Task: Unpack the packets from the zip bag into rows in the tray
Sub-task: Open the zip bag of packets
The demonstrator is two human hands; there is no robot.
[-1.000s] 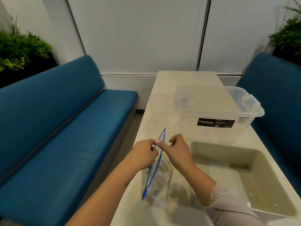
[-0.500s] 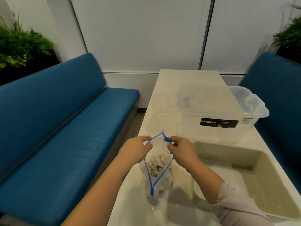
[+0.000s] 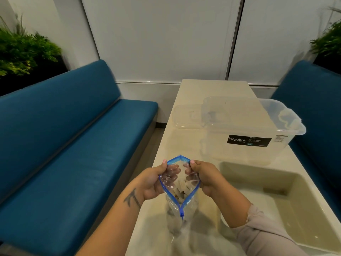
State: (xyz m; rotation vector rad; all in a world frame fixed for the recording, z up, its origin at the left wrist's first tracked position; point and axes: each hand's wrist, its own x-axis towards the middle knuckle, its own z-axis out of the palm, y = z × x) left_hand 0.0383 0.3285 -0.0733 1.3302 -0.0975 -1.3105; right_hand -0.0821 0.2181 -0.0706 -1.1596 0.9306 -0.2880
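Zip bag (image 3: 180,198) stands on the desk (image 3: 153,235) nearest the body, mouth spread wide. Left hand (image 3: 154,179) and right hand (image 3: 203,176) each pinch one side of the blue rim, fingers (image 3: 172,171) curled inside the film. Packets (image 3: 181,188) heaped within: likely light, slippery, loose. Film is limp; best held at the stiffer rim. Tray (image 3: 295,183) just right, no packets visible in it. Clear box (image 3: 245,126) beyond.

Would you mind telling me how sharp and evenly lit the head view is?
Head view: hands and zip bag are fairly sharp; the left plant and bench edge smear with motion blur; wide-angle distortion bends the sofas; soft shadow falls under the bag; the tray looks dim.
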